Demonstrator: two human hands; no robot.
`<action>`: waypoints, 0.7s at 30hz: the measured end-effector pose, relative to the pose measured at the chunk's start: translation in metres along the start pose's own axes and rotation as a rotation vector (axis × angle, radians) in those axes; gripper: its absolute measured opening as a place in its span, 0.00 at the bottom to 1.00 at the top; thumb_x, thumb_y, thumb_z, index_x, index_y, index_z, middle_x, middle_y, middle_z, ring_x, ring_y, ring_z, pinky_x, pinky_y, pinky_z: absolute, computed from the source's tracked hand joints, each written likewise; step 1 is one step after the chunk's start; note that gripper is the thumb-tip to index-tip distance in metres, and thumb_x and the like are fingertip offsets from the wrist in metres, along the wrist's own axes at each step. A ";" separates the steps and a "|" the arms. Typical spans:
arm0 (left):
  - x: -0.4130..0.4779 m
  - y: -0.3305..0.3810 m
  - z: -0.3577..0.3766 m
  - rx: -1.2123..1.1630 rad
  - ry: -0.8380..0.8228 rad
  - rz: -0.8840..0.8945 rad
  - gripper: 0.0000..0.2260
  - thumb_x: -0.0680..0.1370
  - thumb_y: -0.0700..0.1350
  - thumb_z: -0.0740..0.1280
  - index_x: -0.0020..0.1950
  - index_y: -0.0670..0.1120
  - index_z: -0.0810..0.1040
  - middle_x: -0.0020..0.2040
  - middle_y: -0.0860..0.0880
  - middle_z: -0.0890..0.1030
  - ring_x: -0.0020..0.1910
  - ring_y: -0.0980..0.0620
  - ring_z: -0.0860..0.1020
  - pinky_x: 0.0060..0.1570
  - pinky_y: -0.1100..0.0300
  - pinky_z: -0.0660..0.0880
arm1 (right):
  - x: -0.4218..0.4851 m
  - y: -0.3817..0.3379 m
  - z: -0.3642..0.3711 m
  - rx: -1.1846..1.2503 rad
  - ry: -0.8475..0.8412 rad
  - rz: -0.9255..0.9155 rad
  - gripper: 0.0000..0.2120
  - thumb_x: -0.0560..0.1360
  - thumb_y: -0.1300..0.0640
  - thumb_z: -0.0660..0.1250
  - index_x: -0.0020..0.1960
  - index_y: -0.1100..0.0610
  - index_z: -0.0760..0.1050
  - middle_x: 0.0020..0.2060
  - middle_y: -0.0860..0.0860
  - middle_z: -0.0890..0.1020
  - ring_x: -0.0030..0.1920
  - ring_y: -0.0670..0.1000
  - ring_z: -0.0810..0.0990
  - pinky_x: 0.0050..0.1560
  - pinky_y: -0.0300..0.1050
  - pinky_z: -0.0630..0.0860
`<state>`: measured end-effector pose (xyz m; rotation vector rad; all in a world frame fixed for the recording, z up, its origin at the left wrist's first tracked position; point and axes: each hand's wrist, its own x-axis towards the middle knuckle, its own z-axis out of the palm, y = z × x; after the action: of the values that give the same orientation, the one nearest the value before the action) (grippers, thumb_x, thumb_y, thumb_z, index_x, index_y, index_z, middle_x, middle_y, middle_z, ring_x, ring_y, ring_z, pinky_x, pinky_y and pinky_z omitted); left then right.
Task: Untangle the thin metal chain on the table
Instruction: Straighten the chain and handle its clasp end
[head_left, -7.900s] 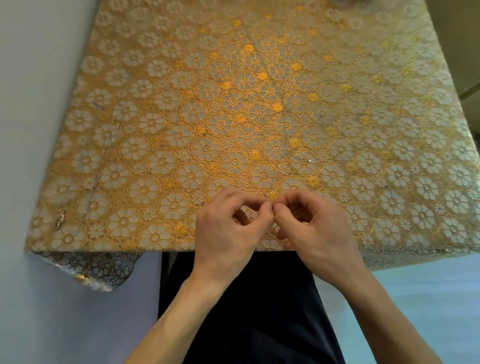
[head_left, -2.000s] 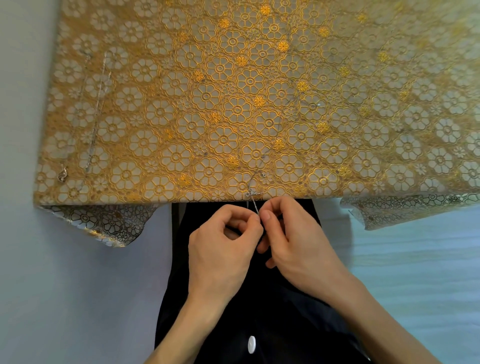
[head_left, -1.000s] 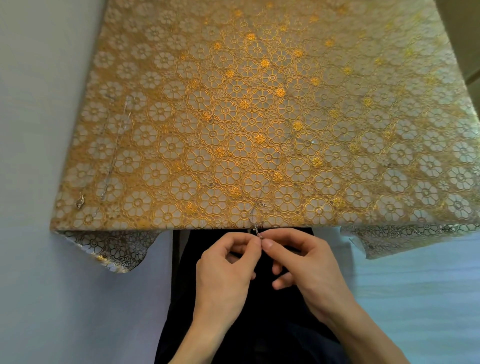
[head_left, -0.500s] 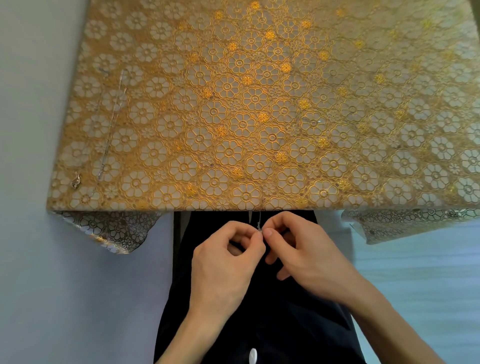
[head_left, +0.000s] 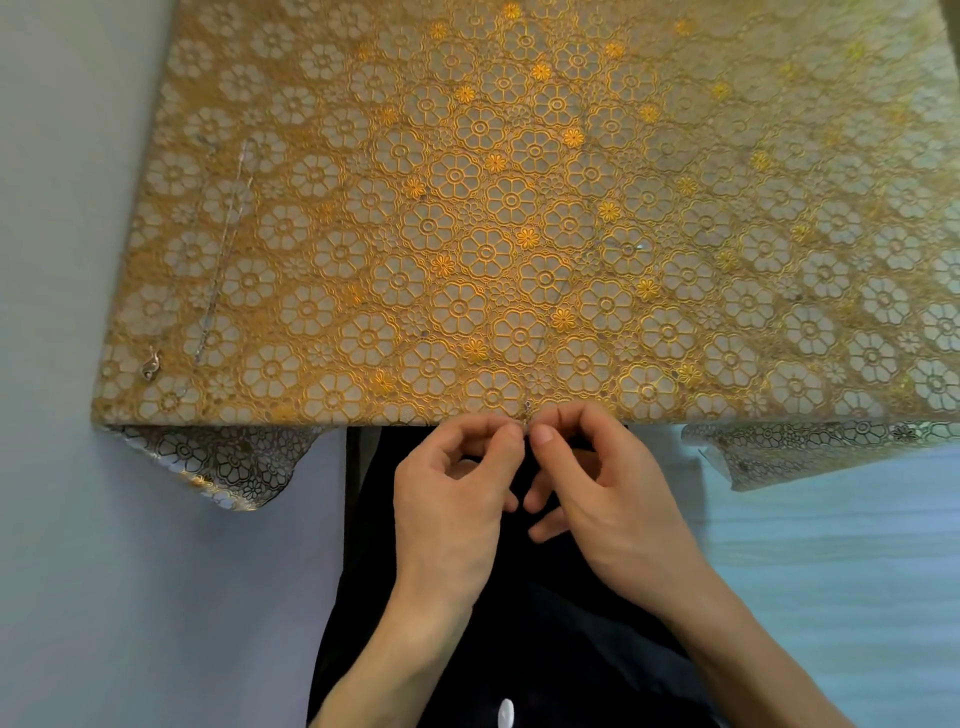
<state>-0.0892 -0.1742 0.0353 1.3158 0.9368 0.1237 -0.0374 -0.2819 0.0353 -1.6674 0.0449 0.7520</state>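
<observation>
A gold floral tablecloth (head_left: 519, 208) lies beyond dark clothing (head_left: 545, 649) with a white button (head_left: 505, 713).

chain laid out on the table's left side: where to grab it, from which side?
Best grip: probably the metal clasp near the front-left corner, pinched from above, since it's the only bulky part. The laid-out chain lies flat and hair-thin on the tablecloth, so it's hard to get under. Whether clasp and chain join is unclear.
</observation>
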 end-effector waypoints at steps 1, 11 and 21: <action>0.002 0.004 0.001 -0.004 -0.012 0.004 0.03 0.76 0.41 0.72 0.43 0.47 0.85 0.32 0.53 0.81 0.26 0.56 0.73 0.27 0.66 0.70 | 0.001 0.000 -0.002 -0.062 0.041 -0.088 0.03 0.80 0.57 0.67 0.49 0.50 0.77 0.39 0.46 0.82 0.34 0.49 0.82 0.32 0.50 0.82; 0.024 0.046 0.002 0.105 -0.087 0.117 0.05 0.74 0.45 0.74 0.38 0.50 0.84 0.29 0.56 0.79 0.26 0.58 0.73 0.28 0.70 0.70 | 0.034 -0.031 -0.027 -0.752 0.212 -0.958 0.05 0.78 0.57 0.71 0.52 0.57 0.84 0.46 0.49 0.83 0.37 0.43 0.78 0.35 0.40 0.79; 0.042 0.068 0.002 0.196 -0.138 0.109 0.07 0.74 0.45 0.74 0.36 0.50 0.83 0.27 0.54 0.77 0.25 0.55 0.72 0.27 0.67 0.69 | 0.053 -0.056 -0.038 -1.002 0.050 -1.051 0.08 0.82 0.54 0.63 0.53 0.57 0.79 0.45 0.50 0.78 0.31 0.54 0.77 0.26 0.49 0.76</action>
<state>-0.0322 -0.1314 0.0722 1.5373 0.7746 0.0244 0.0447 -0.2820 0.0595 -2.2407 -1.2533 -0.1539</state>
